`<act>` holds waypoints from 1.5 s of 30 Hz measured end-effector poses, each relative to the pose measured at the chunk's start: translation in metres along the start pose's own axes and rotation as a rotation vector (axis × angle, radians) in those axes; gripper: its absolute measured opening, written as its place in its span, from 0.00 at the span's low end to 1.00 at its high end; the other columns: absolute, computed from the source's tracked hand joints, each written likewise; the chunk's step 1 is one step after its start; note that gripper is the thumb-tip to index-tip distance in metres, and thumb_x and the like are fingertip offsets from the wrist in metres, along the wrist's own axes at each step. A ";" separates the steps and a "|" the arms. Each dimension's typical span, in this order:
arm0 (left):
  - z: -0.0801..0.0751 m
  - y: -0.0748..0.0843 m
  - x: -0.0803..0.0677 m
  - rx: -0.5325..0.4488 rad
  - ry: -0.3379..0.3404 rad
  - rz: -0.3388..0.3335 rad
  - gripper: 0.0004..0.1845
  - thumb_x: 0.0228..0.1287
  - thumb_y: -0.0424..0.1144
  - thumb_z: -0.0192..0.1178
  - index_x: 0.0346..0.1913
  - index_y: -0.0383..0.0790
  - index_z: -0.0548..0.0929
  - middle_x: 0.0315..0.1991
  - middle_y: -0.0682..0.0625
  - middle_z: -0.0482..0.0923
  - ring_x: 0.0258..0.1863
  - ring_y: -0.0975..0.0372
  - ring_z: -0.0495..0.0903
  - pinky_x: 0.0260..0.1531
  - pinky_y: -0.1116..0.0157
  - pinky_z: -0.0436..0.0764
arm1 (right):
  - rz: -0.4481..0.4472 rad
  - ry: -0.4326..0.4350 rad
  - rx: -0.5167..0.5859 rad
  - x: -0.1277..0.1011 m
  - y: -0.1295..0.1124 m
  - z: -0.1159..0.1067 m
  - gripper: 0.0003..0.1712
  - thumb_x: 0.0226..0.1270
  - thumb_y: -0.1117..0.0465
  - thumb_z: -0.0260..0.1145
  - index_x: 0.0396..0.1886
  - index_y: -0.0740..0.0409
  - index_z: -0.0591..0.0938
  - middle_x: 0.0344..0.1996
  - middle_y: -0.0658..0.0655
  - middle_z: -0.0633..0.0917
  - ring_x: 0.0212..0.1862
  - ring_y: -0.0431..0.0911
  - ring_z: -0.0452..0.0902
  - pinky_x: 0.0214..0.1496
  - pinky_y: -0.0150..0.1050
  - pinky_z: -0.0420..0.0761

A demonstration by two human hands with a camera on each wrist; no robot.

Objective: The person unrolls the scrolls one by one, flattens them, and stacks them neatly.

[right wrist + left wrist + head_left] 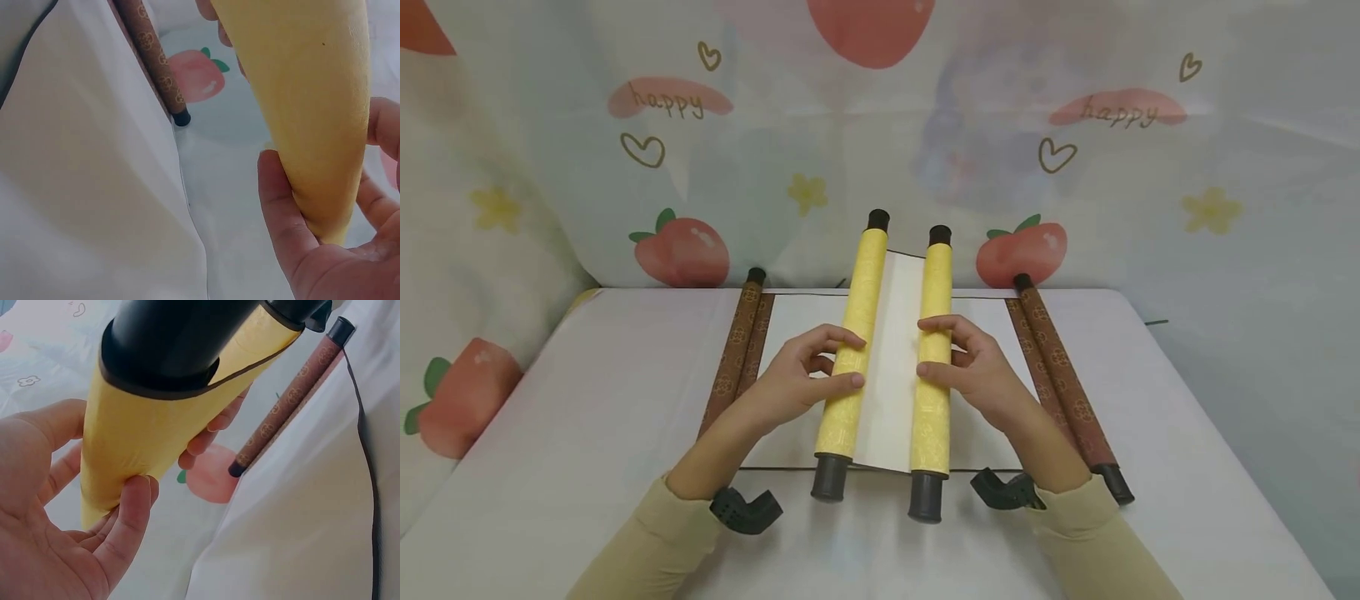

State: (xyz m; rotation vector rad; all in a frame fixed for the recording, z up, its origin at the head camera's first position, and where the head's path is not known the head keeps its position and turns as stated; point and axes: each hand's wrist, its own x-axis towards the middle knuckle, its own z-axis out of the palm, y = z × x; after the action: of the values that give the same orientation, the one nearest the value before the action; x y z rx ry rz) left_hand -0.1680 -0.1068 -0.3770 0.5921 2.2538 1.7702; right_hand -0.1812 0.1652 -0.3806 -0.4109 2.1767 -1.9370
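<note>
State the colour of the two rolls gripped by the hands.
Yellow rolls with black end caps; head view shows it best.

White table (587,417); strawberry-print "happy" curtain (1120,183) draped behind, soft even light.

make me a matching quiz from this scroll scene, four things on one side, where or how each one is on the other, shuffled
Things
1. left hand
2. right hand
3. brown scroll
4. white table

States
A. spread flat under the yellow scroll
B. grips the right yellow roller
C. bears both scrolls
D. grips the left yellow roller

Pairs: 1-D, 2-B, 3-A, 4-C
</note>
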 end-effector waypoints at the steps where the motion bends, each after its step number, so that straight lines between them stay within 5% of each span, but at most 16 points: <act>1: 0.000 0.000 0.000 0.006 -0.001 0.001 0.21 0.62 0.38 0.69 0.58 0.48 0.78 0.54 0.46 0.76 0.40 0.52 0.80 0.34 0.60 0.82 | -0.002 -0.002 -0.001 0.000 -0.001 -0.001 0.32 0.62 0.70 0.69 0.66 0.58 0.71 0.62 0.63 0.71 0.52 0.51 0.80 0.47 0.40 0.84; 31: -0.001 -0.001 0.002 -0.007 0.003 -0.002 0.21 0.61 0.36 0.70 0.56 0.46 0.79 0.54 0.45 0.76 0.39 0.52 0.80 0.34 0.60 0.82 | 0.001 -0.060 -0.045 -0.001 -0.001 -0.009 0.31 0.63 0.70 0.68 0.67 0.59 0.73 0.65 0.61 0.69 0.50 0.47 0.81 0.46 0.40 0.84; 45: -0.003 0.001 0.001 -0.018 0.002 0.000 0.21 0.62 0.37 0.70 0.57 0.46 0.79 0.54 0.44 0.76 0.39 0.52 0.79 0.34 0.61 0.82 | 0.020 -0.003 -0.122 -0.001 -0.003 -0.009 0.25 0.67 0.67 0.62 0.63 0.58 0.75 0.66 0.60 0.67 0.46 0.50 0.81 0.45 0.39 0.83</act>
State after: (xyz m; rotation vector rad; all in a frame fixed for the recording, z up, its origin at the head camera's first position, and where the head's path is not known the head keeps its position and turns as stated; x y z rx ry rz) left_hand -0.1702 -0.1085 -0.3755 0.5869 2.2367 1.7904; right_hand -0.1829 0.1742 -0.3766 -0.4087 2.2959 -1.7979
